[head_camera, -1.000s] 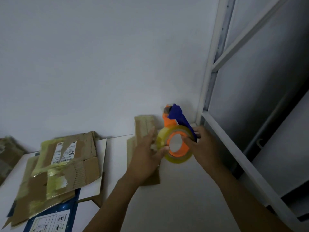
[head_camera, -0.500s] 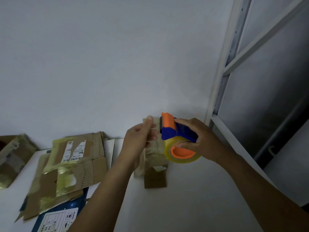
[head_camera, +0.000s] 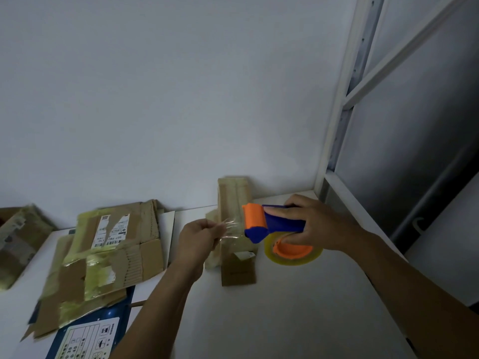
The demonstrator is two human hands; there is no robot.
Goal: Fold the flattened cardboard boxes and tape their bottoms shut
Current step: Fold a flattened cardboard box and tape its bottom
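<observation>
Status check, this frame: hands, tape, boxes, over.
Right hand grips tape dispenser. Left hand pinches clear tape end. Flattened boxes lie unfolded on table. Nothing blocking.

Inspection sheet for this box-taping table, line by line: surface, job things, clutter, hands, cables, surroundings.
Surface: white table, cardboard at left and centre.
Job's things: blue and orange tape dispenser carrying a yellowish tape roll; clear tape strip stretched out from it; pile of flattened boxes at left, with old tape and a shipping label; narrow flattened box at centre, far end against the wall.
Clutter: blue printed sheet under the pile; taped box at the far left edge.
Hands: left hand pinches the tape strip's end; right hand grips the tape dispenser.
Cables: nothing seen.
Surroundings: white wall behind; white metal frame at right.
</observation>
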